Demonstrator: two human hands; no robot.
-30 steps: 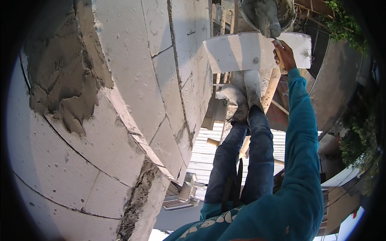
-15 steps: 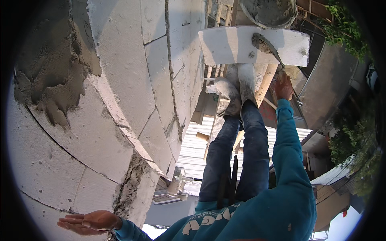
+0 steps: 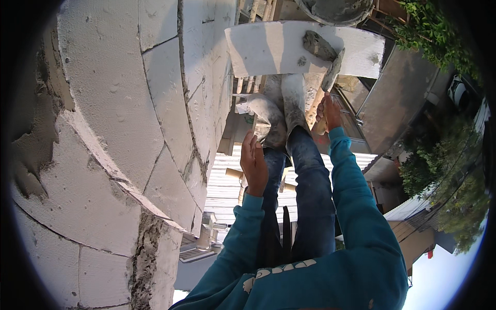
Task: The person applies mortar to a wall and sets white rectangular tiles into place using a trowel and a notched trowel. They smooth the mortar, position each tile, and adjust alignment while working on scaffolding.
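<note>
My right hand [image 3: 329, 112] is closed round the wooden handle of a trowel [image 3: 334, 71]. The trowel's mortar-smeared blade points away from me, over the near edge of a pale lightweight block [image 3: 268, 49]. On that block lies a lump of wet grey mortar [image 3: 319, 45], just left of the blade. My left hand [image 3: 254, 165] is held up in front of my legs, its fingers stretched out and nothing in it. The left fingertips are near my dusty boot [image 3: 268, 116] in the picture.
At left rises a wall of pale blocks [image 3: 103, 77] with wet mortar [image 3: 33, 139] smeared on it. A bucket of mortar [image 3: 336, 9] stands beyond the loose block. Bamboo poles [image 3: 253, 15] and a corrugated roof [image 3: 219, 181] lie below. Green foliage [image 3: 434, 41] is at right.
My left hand has come from beside the wall at lower left to in front of my legs. The trowel has turned and shifted left; the mortar lump now shows separately on the block.
</note>
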